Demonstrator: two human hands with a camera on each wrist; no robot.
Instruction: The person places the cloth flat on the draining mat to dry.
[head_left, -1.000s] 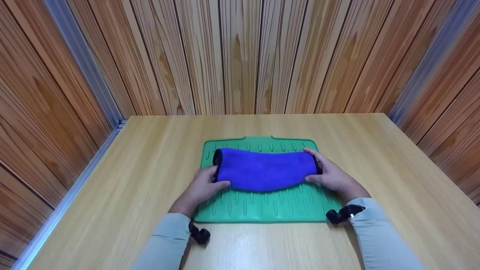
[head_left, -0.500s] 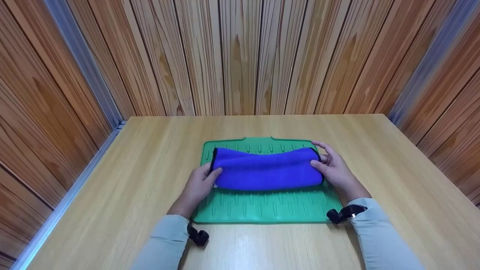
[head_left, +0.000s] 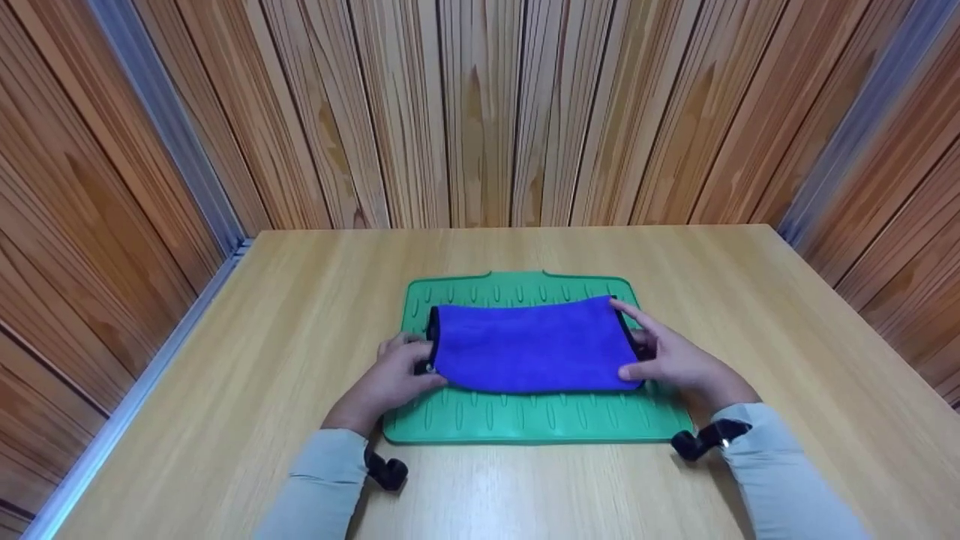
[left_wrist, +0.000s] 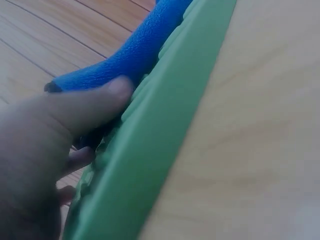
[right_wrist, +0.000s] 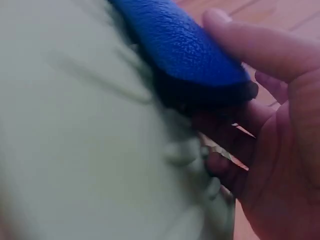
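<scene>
A folded blue towel (head_left: 529,345) with dark edging lies across the green ribbed mat (head_left: 525,420). At its left end, my left hand (head_left: 390,379) holds the edge, thumb by the near corner and fingers partly hidden beside the fold. In the left wrist view that thumb (left_wrist: 107,97) meets the blue fabric (left_wrist: 130,55), blurred. My right hand (head_left: 679,360) holds the other end, its thumb on the near right corner and forefinger reaching to the far corner. The right wrist view shows fingers (right_wrist: 227,130) curved by the towel's dark-edged end (right_wrist: 200,92).
Under the mat is a light wooden table (head_left: 315,300). Wood-plank walls (head_left: 480,112) rise behind it and on both sides. A small black camera is strapped to each wrist, the left camera (head_left: 388,474) and the right camera (head_left: 697,442).
The towel has come down flatter and its near edge sits slightly closer to me. Both hands have shifted their hold at its ends; the left is a little lower.
</scene>
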